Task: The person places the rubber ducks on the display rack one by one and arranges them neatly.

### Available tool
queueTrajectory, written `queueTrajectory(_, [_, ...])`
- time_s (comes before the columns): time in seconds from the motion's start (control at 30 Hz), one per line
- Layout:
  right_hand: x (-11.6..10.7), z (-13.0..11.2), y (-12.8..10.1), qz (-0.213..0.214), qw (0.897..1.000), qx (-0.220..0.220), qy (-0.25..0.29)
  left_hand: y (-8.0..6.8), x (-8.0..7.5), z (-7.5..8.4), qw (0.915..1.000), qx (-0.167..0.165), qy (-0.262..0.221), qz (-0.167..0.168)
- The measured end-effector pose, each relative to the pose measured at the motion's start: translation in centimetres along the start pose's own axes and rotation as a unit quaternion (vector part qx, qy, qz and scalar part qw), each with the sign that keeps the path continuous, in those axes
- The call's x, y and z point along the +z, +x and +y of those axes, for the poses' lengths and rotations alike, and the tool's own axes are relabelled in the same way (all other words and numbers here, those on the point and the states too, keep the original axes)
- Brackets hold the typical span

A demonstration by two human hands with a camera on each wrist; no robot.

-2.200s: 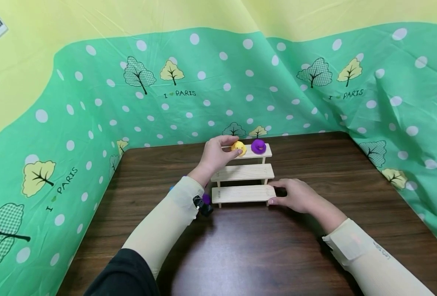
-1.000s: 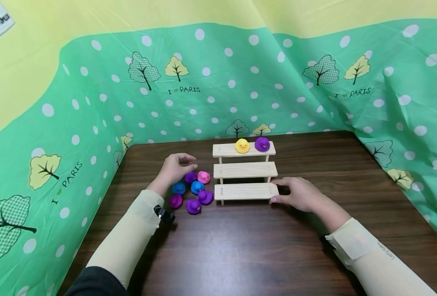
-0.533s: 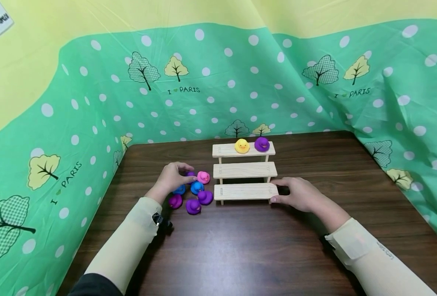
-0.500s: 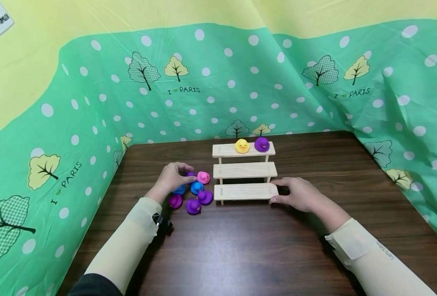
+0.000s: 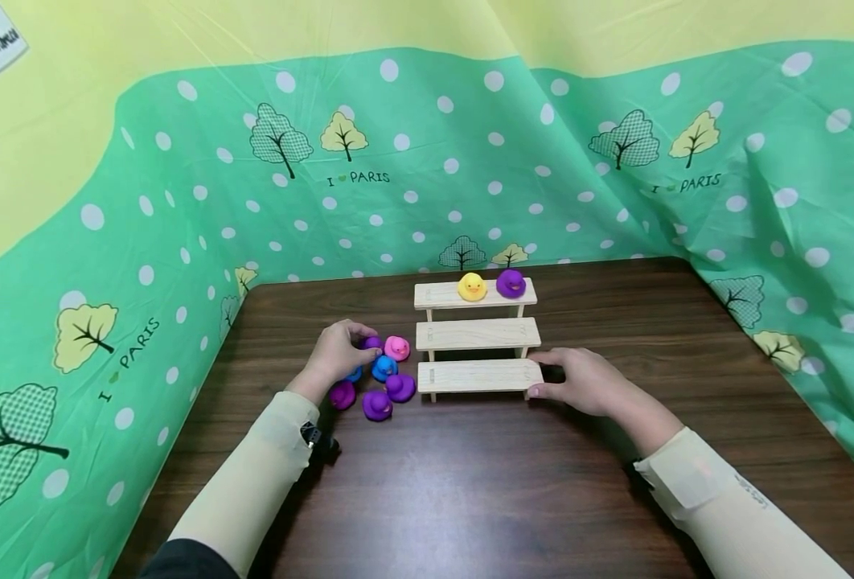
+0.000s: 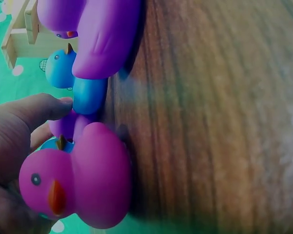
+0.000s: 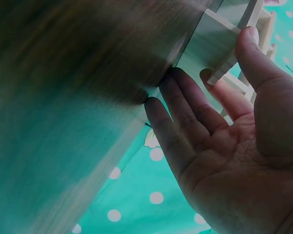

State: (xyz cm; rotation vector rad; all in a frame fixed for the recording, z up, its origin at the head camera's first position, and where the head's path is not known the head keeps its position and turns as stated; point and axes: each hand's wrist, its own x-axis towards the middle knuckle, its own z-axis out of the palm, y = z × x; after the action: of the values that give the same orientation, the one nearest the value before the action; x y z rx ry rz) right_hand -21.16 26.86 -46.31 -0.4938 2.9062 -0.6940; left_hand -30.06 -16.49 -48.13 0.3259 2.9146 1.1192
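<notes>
Both of our hands were down on the dark wooden table (image 5: 514,482). Our left hand (image 5: 336,354) sat at the cluster of small rubber ducks to the left of the stepped wooden rack (image 5: 476,338), its fingers curled over the back of the group; the fingertips reached a small purple duck (image 5: 372,342) just beside the pink duck (image 5: 397,347). In the left wrist view the thumb lay against a blue duck (image 6: 75,83), but we could not tell whether anything was actually pinched. Around that hand lay the rest of the ducks: a magenta duck (image 5: 342,394) nearest our wrist, two purple ones (image 5: 378,404) at the front, and the blue ones between.

Our right hand (image 5: 579,382) rested at the right end of the rack's lowest step, fingers nearly straight and relaxed, the thumb pressed against the board's end, as the right wrist view (image 7: 219,131) showed from below.

On the top step stood a yellow duck (image 5: 472,286) and a purple duck (image 5: 511,283), side by side toward the right. The two lower steps carried nothing. A green polka-dot cloth (image 5: 145,225) rose behind and to both sides of the table.
</notes>
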Motion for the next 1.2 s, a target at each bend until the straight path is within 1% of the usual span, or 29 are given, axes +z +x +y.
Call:
queueTrajectory(0.2, [0.05,-0.01,0.02,-0.001,1.0,0.002,-0.002,-0.05,0.19,-0.09,0.9998,0.008,-0.02,0.0])
queueTrajectory(0.53, [0.04,0.07,0.05,0.0,1.0,-0.003,-0.004,-0.26,0.23,0.16,0.9997,-0.002,-0.022,0.008])
queueTrajectory(0.83, [0.08,0.12,0.06,-0.001,1.0,0.008,-0.003,-0.27,0.17,0.28,0.9993,-0.006,-0.037,0.004])
queueTrajectory(0.97, [0.14,0.17,0.03,0.0,1.0,0.012,-0.001,-0.18,0.07,0.12,0.9989,-0.002,-0.046,0.003])
queueTrajectory(1.2, [0.03,0.23,0.15,0.003,1.0,0.017,0.01,-0.05,-0.33,-0.27,0.9979,0.003,-0.061,0.022])
